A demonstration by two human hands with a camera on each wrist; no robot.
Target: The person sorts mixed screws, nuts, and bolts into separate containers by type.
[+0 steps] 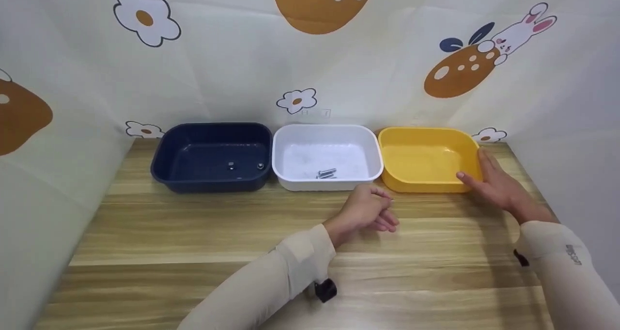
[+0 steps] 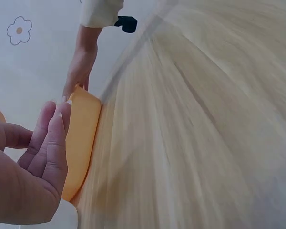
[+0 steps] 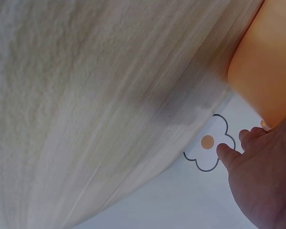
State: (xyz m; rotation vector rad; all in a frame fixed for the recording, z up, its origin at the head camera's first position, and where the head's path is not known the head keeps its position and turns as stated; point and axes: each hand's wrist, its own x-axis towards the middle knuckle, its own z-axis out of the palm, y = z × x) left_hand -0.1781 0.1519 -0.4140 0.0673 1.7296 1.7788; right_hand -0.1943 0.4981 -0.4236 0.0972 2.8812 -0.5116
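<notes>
At the right end of the row, my right hand (image 1: 501, 187) holds the yellow bin (image 1: 428, 188) by its right side. Its thumb lies over the rim and the other fingers are along the outer wall. In front of the gap between the yellow bin and the white bin (image 1: 327, 184), my left hand (image 1: 368, 209) hangs over the table with bent fingers. A tiny bright spot shows at its fingertips; I cannot tell whether that is a held piece or a nail. Several screws (image 1: 327, 173) lie in the white bin.
On the left stands a dark blue bin (image 1: 213, 185) with small metal nuts (image 1: 260, 166) on its floor. All the bins line up along the back of the wood-grain table (image 1: 193, 233), against a patterned cloth wall (image 1: 232, 54). Another cloth side rises close beside my right arm.
</notes>
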